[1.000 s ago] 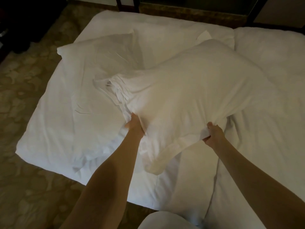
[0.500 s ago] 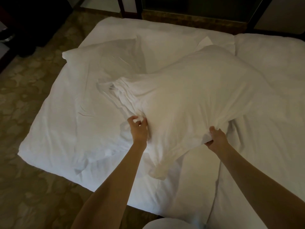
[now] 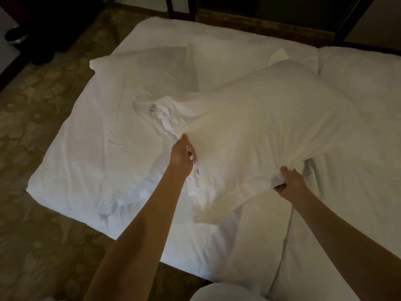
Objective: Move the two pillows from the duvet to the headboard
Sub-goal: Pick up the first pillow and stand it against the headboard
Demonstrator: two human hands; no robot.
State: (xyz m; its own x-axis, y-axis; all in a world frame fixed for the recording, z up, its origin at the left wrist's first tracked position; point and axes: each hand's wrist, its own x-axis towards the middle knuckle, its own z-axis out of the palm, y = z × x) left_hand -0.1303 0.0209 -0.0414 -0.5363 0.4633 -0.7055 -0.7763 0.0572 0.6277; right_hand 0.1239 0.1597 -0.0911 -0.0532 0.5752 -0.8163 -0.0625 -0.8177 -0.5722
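Observation:
A large white pillow (image 3: 260, 127) lies across the white duvet (image 3: 71, 170), its near edge raised. My left hand (image 3: 181, 157) presses into the bunched open end of its case, fingers curled into the cloth. My right hand (image 3: 288, 181) pinches the pillow's near edge in a fist. A second white pillow (image 3: 138, 83) lies flat behind and to the left, partly under the first. No headboard is in view.
The duvet lies spread on a patterned carpet (image 3: 32, 118). A white mattress or bed (image 3: 358, 170) adjoins it on the right. Dark furniture legs (image 3: 171, 7) and a dark wall base stand beyond. A dark shoe-like object (image 3: 16, 35) sits far left.
My left hand has shifted its hold from under the pillow's bunched end to its side. The view has moved back slightly. My right hand keeps its pinch.

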